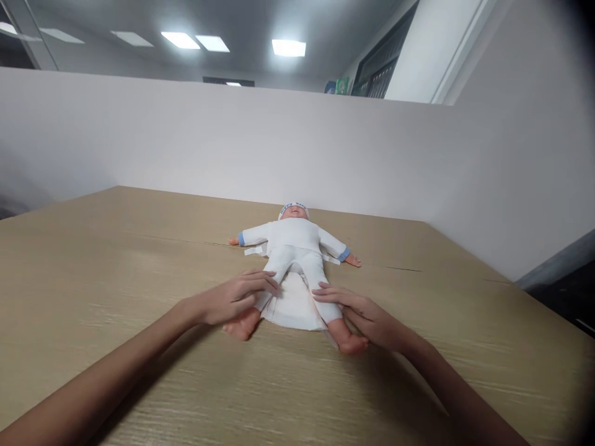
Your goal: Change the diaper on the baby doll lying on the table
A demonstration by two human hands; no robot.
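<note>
Both forearms reach in from the near edge of the worktop (pixel 116 260), a pale wood-grain surface, and converge on a baby doll lying at its middle.

Left hand (pixel 232 300): fingers curled loosely over the doll's leg on that side, around the thigh and knee, thumb tucked below. It wraps the leg lightly rather than clamping it; the bare foot (pixel 239 327) sticks out beneath the palm toward the near edge. A steadying hold, by the look of it.

Right hand (pixel 367 316): fingers stretched out almost flat along the other leg, palm resting on the shin, tips near the knee. The other foot (pixel 353 344) shows just beside the wrist. No pinch here; the hand presses the leg down and outward.

Between the two hands, a white diaper (pixel 292 306) lies spread flat under the doll's legs, its lower edge toward the near side. The legs are held apart, which I judge keeps this sheet exposed.

Doll (pixel 292 244): on its back, white suit with blue cuffs, arms flung out sideways, head with a white cap pointing to the far edge. White tabs show beside the waist, under the arms.

Beyond the far edge, a plain white partition wall (pixel 232 142); ceiling lights above it.
</note>
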